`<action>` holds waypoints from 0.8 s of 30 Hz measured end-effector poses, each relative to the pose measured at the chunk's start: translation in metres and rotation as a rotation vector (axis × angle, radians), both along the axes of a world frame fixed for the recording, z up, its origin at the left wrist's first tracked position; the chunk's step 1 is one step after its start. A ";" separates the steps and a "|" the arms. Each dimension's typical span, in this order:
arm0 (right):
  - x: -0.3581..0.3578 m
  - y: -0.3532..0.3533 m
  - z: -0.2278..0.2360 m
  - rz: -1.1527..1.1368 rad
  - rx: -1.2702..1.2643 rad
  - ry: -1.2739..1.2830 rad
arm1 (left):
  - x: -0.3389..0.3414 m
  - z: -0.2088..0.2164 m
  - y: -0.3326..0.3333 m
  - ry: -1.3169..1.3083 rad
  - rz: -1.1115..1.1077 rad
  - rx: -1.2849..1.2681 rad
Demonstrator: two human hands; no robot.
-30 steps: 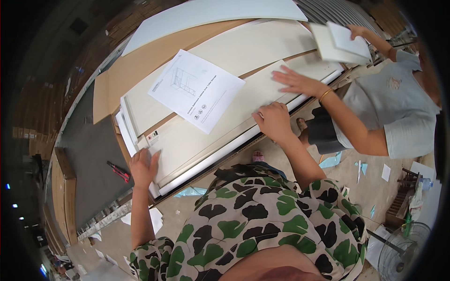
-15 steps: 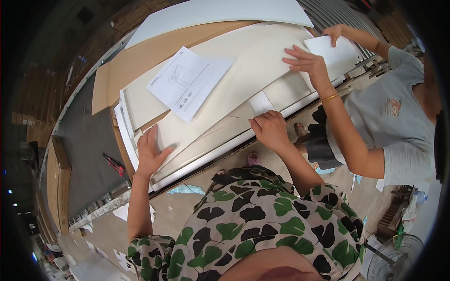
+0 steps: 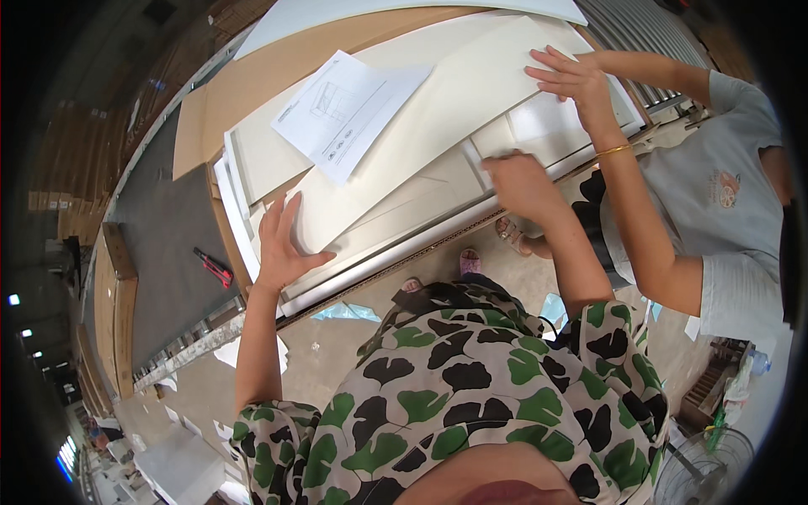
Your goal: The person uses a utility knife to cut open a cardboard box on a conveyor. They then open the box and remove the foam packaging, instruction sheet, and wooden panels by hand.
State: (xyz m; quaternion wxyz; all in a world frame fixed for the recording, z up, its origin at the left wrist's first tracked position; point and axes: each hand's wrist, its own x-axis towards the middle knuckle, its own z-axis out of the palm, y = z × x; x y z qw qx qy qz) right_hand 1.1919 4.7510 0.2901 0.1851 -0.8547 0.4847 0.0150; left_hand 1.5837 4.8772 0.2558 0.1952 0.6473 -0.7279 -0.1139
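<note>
A long white panel (image 3: 421, 139) lies slantwise over an open cardboard box (image 3: 192, 130) that holds more white boards. At the panel's near left end rests my left hand (image 3: 284, 246), fingers spread and thumb out to the side, holding nothing. My right hand (image 3: 526, 187) is over the near side of the box, beside a small white block (image 3: 476, 164). Its fingers bend downward and are smeared, so their grip is unclear. A printed instruction sheet (image 3: 349, 118) with a line drawing lies on the panel. A co-worker's hand (image 3: 576, 84) touches the panel's far right end.
The box stands on a dark conveyor belt (image 3: 164, 219), where a red utility knife (image 3: 214, 268) lies at left. Metal rollers (image 3: 640, 50) run beyond the far right. A large white board (image 3: 404, 10) sits behind the box. The co-worker (image 3: 715, 185) stands close at my right.
My right hand has moved right along the box edge. The co-worker's farther hand, earlier on a small white piece, has gone behind the nearer one. My left hand stays spread by the panel.
</note>
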 end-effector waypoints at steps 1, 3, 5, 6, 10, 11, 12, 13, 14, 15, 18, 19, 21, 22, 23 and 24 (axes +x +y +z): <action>0.012 0.009 -0.006 0.000 0.008 0.003 | -0.003 0.000 -0.003 0.003 0.000 0.008; 0.037 0.025 -0.034 0.300 -0.010 -0.236 | -0.007 0.004 -0.009 0.028 -0.033 0.011; 0.049 0.028 -0.057 0.283 -0.030 -0.270 | -0.008 0.003 -0.011 0.027 -0.032 0.020; 0.049 0.028 -0.064 0.263 -0.052 -0.302 | -0.010 0.003 -0.013 0.038 -0.030 0.024; -0.008 0.018 -0.047 0.042 -0.103 -0.247 | -0.003 -0.002 0.001 0.078 0.029 0.026; -0.029 0.011 -0.046 -0.001 -0.167 -0.227 | 0.000 -0.003 0.005 0.086 0.027 0.016; -0.055 0.009 -0.046 -0.088 -0.342 -0.170 | 0.000 -0.002 0.006 0.074 0.027 0.009; -0.071 0.011 -0.041 -0.176 -0.513 -0.110 | 0.000 -0.002 0.005 0.061 0.025 0.005; -0.079 0.012 -0.039 -0.442 -0.446 -0.039 | -0.002 -0.001 0.002 0.073 0.014 -0.003; -0.084 0.015 -0.038 -0.447 -0.456 -0.031 | -0.004 0.001 -0.001 0.066 0.008 0.011; -0.075 0.026 -0.047 -0.319 -0.562 -0.418 | -0.006 0.003 -0.003 0.043 0.004 0.030; -0.063 0.032 -0.045 -0.325 -0.566 -0.423 | -0.005 0.002 -0.005 0.037 0.001 0.038; -0.040 0.048 -0.039 -0.241 -0.526 -0.470 | -0.006 0.003 -0.002 0.040 0.009 0.043; -0.040 0.047 -0.043 -0.247 -0.533 -0.475 | -0.006 0.003 -0.002 0.051 0.017 0.047; -0.041 0.046 -0.050 -0.299 -0.536 -0.503 | -0.005 0.002 -0.001 0.046 0.011 0.041; -0.042 0.046 -0.054 -0.351 -0.538 -0.531 | -0.004 -0.001 0.000 0.069 0.018 0.038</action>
